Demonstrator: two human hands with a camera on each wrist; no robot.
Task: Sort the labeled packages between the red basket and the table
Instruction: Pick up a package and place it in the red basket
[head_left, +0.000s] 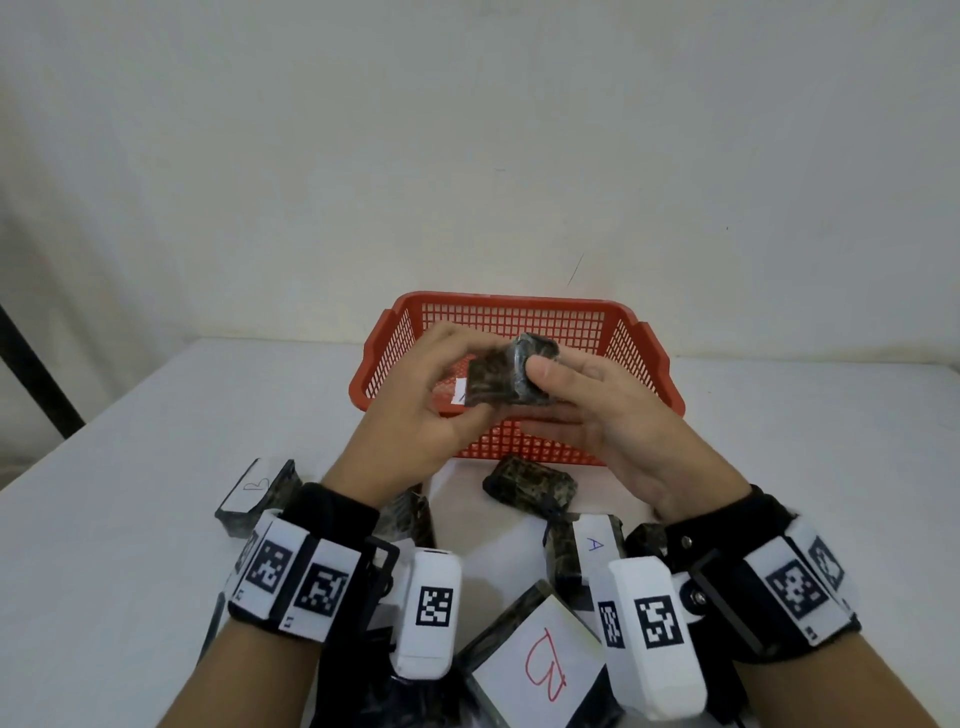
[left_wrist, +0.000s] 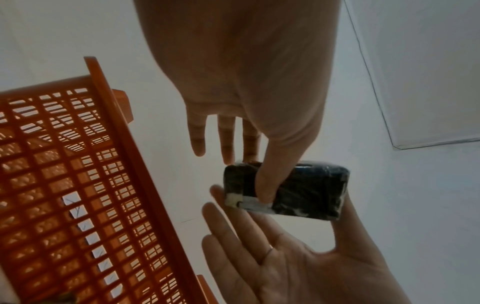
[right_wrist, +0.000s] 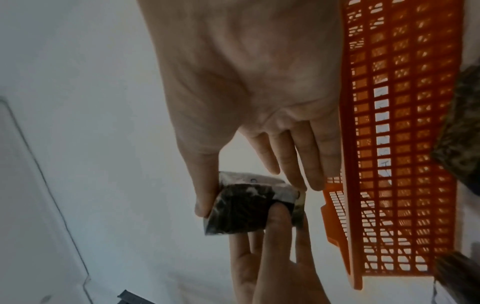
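I hold one dark, plastic-wrapped package (head_left: 511, 371) with both hands, just above the front part of the red basket (head_left: 519, 306). My left hand (head_left: 441, 395) pinches its left side between thumb and fingers. My right hand (head_left: 597, 410) presses its thumb on the package's right end, with the fingers stretched out beneath. In the left wrist view the package (left_wrist: 306, 191) sits between the two thumbs beside the basket (left_wrist: 78, 185). The right wrist view shows the package (right_wrist: 244, 211) with white tape on its upper end. No label shows on it.
A white label (head_left: 460, 389) peeks out inside the basket behind my left hand. On the table in front lie a package marked B (head_left: 254, 493), an unlabeled one (head_left: 530, 486), one marked A (head_left: 592, 551) and a large one with a red B (head_left: 540, 660).
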